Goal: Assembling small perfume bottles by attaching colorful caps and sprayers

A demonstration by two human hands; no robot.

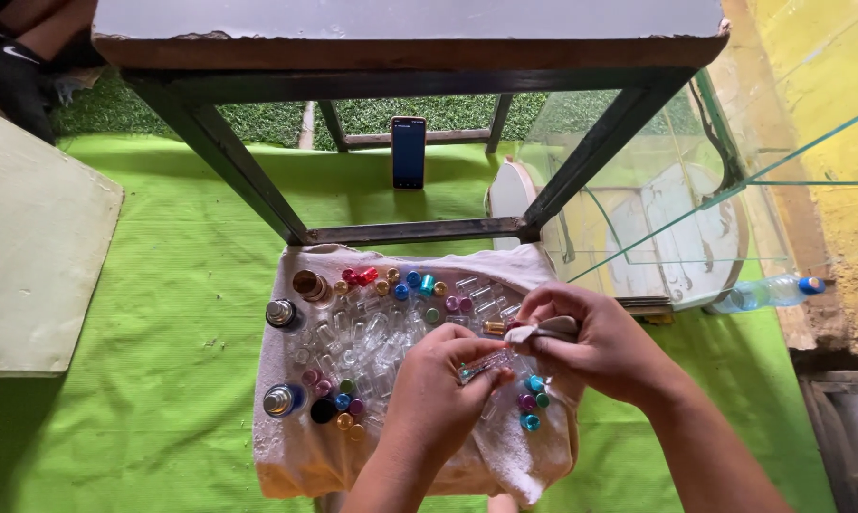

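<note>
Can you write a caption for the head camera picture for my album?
Two hands, left and right, wipe a small glass vial with a cloth over a towel.

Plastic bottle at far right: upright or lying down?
Lying down. The clear plastic bottle rests on its side on the green mat, its blue cap pointing right, beside the glass panels.

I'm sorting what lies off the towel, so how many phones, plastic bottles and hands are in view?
Phone: 1
Plastic bottle: 1
Hands, left and right: 2
Total: 4
</note>
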